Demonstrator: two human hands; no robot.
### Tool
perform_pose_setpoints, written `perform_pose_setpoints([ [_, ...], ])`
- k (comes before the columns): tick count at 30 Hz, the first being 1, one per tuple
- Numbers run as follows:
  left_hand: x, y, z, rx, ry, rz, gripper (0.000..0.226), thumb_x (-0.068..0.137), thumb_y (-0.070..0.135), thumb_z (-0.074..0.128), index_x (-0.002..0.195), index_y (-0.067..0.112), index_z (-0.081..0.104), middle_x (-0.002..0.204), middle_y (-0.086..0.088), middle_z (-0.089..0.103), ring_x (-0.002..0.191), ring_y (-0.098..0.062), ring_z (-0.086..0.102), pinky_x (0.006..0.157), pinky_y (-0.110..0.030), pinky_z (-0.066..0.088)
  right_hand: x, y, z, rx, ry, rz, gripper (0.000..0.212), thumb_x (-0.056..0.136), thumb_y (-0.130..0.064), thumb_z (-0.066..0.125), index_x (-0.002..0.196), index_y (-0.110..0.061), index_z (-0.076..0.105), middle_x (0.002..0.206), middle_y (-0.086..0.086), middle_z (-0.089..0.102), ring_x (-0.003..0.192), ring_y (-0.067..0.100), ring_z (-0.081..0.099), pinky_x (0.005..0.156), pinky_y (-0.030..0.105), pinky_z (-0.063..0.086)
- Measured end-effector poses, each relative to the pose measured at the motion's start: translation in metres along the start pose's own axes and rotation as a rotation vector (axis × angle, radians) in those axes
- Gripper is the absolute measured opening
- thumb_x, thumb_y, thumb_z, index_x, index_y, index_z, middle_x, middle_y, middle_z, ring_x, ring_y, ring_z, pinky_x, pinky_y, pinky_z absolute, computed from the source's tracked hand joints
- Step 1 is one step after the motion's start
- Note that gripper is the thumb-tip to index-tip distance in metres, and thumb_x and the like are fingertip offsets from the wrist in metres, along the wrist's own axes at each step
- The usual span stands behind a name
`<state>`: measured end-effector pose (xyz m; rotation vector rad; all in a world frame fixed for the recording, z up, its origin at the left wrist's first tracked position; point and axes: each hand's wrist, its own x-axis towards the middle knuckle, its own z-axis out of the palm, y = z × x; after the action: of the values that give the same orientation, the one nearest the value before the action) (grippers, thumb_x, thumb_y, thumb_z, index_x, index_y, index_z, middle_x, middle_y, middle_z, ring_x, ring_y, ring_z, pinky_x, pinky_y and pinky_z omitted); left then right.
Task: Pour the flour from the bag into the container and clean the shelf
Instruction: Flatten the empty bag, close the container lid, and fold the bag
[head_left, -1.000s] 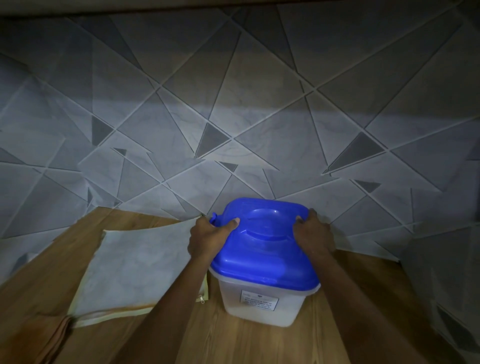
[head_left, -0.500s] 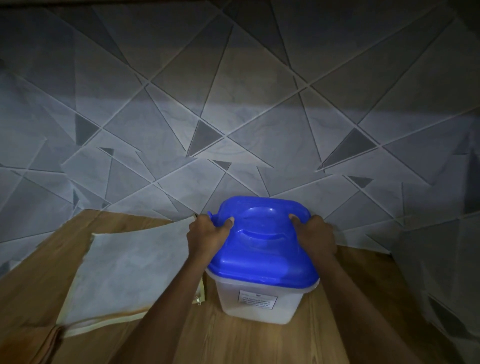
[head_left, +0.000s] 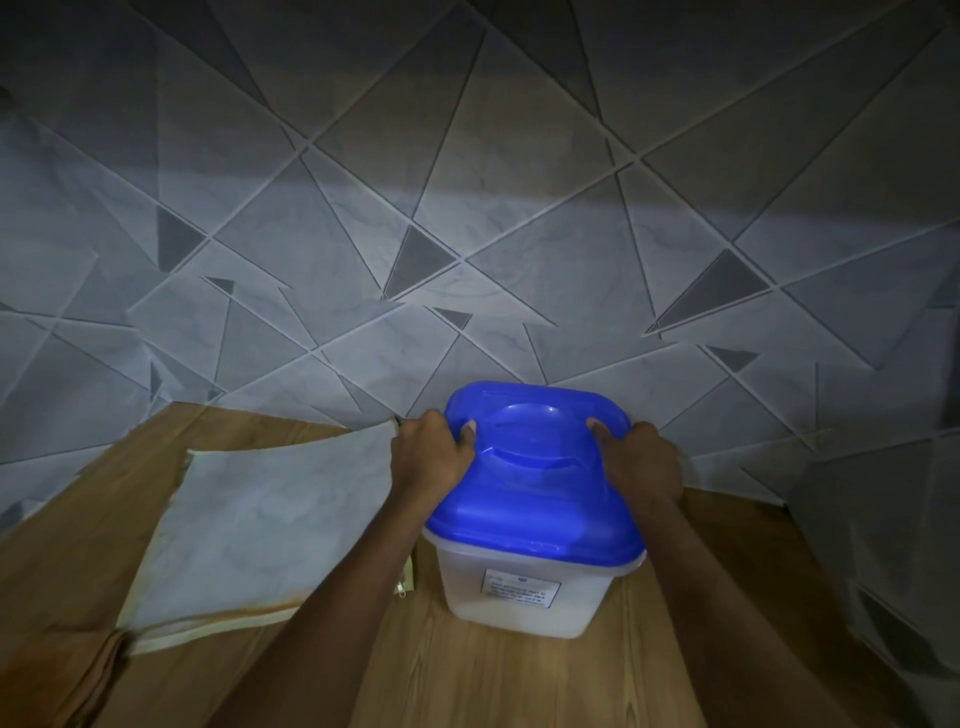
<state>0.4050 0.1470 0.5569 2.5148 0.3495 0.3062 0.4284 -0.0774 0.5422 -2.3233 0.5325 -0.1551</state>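
Note:
A translucent white container (head_left: 524, 597) with a paper label stands on the wooden shelf (head_left: 467, 680), near the back wall. A blue lid (head_left: 540, 499) covers it. My left hand (head_left: 434, 457) grips the lid's left edge, thumb on top. My right hand (head_left: 641, 462) grips the lid's right edge, thumb on top as well. Left of the container a flat, pale, empty-looking bag (head_left: 265, 525) with a zip lies on the shelf.
A grey wall with a triangle pattern (head_left: 467, 234) closes the back and the right side (head_left: 883, 519) of the shelf. A brownish strap or cloth (head_left: 98, 670) lies at the bag's near left corner. Light is dim.
Both hands stay on the lid in about the same grip; my right thumb has come to rest on top of the lid. The view has shifted slightly.

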Motion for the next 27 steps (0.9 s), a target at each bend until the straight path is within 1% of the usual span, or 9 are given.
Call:
perform_pose_setpoints([
  [6,-0.008,-0.005,0.002,-0.159,-0.002,-0.060,0.053,0.091,0.056,0.059,0.105,0.005,0.064,0.100,-0.012,0.069,0.096,-0.033,0.067,0.080,-0.038,0.053,-0.013,0.001,-0.011,0.102,-0.003,-0.003,0.071,0.092,-0.060,0.060,0.128,0.002,0.055,0.128,0.022,0.063,0.117,0.039,0.061,0.095,0.041,0.049],
  [8,-0.008,-0.010,0.005,-0.211,-0.025,-0.078,0.060,0.088,0.058,0.061,0.118,0.006,0.064,0.114,-0.014,0.068,0.106,-0.035,0.065,0.089,-0.042,0.055,-0.016,0.007,-0.011,0.165,0.010,0.008,0.074,0.087,-0.061,0.065,0.126,0.001,0.056,0.126,0.021,0.064,0.114,0.038,0.062,0.092,0.040,0.049],
  [11,-0.013,-0.018,0.006,-0.377,-0.114,-0.099,0.077,0.088,0.055,0.065,0.149,0.013,0.045,0.145,-0.012,0.053,0.132,-0.034,0.052,0.106,-0.043,0.046,-0.019,0.021,-0.010,0.276,-0.009,0.038,0.070,0.082,-0.060,0.072,0.116,0.000,0.061,0.115,0.017,0.067,0.106,0.035,0.064,0.087,0.038,0.051],
  [13,-0.018,-0.028,0.009,-0.525,-0.157,-0.112,0.080,0.086,0.052,0.070,0.153,0.023,0.038,0.152,-0.007,0.047,0.136,-0.031,0.049,0.107,-0.041,0.045,-0.024,0.028,-0.008,0.379,-0.043,0.077,0.066,0.080,-0.059,0.075,0.116,-0.005,0.064,0.114,0.013,0.069,0.106,0.032,0.065,0.088,0.038,0.052],
  [17,-0.041,-0.045,0.020,-0.724,-0.115,-0.095,0.080,0.080,0.054,0.075,0.150,0.035,0.040,0.139,0.007,0.053,0.122,-0.020,0.057,0.099,-0.036,0.052,-0.046,0.038,-0.010,0.496,-0.048,0.054,0.065,0.081,-0.052,0.078,0.131,-0.015,0.060,0.120,0.002,0.064,0.114,0.026,0.062,0.087,0.032,0.047],
  [20,-0.053,-0.048,0.027,-0.908,-0.098,-0.133,0.085,0.069,0.059,0.079,0.143,0.036,0.045,0.133,0.010,0.058,0.113,-0.016,0.063,0.093,-0.039,0.057,-0.067,0.046,-0.007,0.680,-0.036,0.023,0.071,0.079,-0.042,0.083,0.141,-0.023,0.053,0.122,-0.008,0.058,0.108,0.015,0.057,0.086,0.029,0.045],
  [22,-0.052,-0.048,0.032,-1.023,-0.101,-0.192,0.084,0.062,0.056,0.083,0.136,0.032,0.052,0.127,0.006,0.066,0.107,-0.019,0.068,0.090,-0.044,0.060,-0.074,0.053,-0.004,0.781,-0.034,0.011,0.071,0.076,-0.042,0.085,0.138,-0.028,0.055,0.125,-0.010,0.062,0.105,0.010,0.062,0.086,0.028,0.050],
  [25,-0.045,-0.049,0.035,-1.202,-0.142,-0.235,0.063,0.074,0.029,0.085,0.131,0.022,0.060,0.120,-0.006,0.072,0.100,-0.027,0.073,0.085,-0.045,0.061,-0.074,0.062,-0.001,0.862,-0.070,-0.006,0.070,0.075,-0.045,0.086,0.137,-0.028,0.058,0.123,-0.013,0.068,0.106,0.008,0.068,0.090,0.033,0.058],
  [27,-0.039,-0.053,0.038,-1.354,-0.193,-0.256,0.054,0.078,0.020,0.081,0.129,0.014,0.064,0.123,-0.017,0.070,0.106,-0.037,0.071,0.092,-0.052,0.057,-0.073,0.068,0.001,0.915,-0.117,-0.007,0.066,0.077,-0.044,0.084,0.135,-0.026,0.059,0.121,-0.010,0.070,0.104,0.010,0.071,0.089,0.036,0.060],
])
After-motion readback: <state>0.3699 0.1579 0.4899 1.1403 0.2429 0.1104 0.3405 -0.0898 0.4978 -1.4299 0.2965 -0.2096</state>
